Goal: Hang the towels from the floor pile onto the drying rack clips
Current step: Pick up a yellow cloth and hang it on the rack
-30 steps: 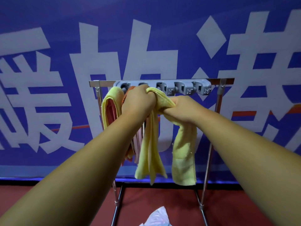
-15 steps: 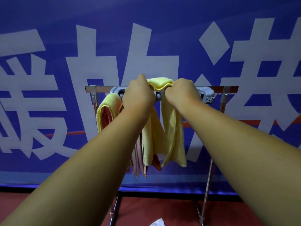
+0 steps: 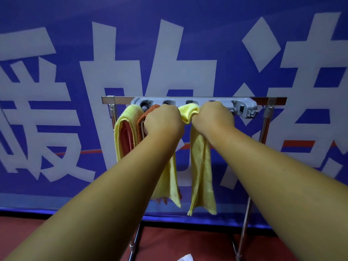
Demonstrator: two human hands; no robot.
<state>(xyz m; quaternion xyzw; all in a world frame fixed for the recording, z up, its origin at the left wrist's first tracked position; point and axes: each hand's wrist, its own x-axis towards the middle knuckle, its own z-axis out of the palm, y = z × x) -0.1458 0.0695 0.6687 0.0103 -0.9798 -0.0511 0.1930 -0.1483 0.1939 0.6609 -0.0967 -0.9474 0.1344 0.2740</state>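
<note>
Two hands are at the drying rack [image 3: 263, 132], both fisted on one yellow towel [image 3: 201, 166]. The left hand [image 3: 162, 119] grips the towel's top fold from the 9 o'clock side, the right hand [image 3: 212, 117] from 3 o'clock. A short hump of cloth shows between the knuckles, up against the grey clip rail [image 3: 243, 108]. Both ends of the towel hang straight down below the wrists, apart from each other and clear of the floor [image 3: 37, 238]. Whether the fold is seated in a clip: cannot tell, the hands cover it.

At 9 o'clock of the left hand, touching it, an orange towel [image 3: 148, 114] hangs from the rail. Further toward 9 o'clock hangs a second yellow towel [image 3: 130, 113], looped, with pink cloth [image 3: 125, 136] inside the loop. One clip shows at the rail's 3 o'clock end. Behind is a blue banner [image 3: 56, 185] with large white characters. At 6 o'clock on the red floor lies a white scrap [image 3: 185, 258], too cropped to identify.
</note>
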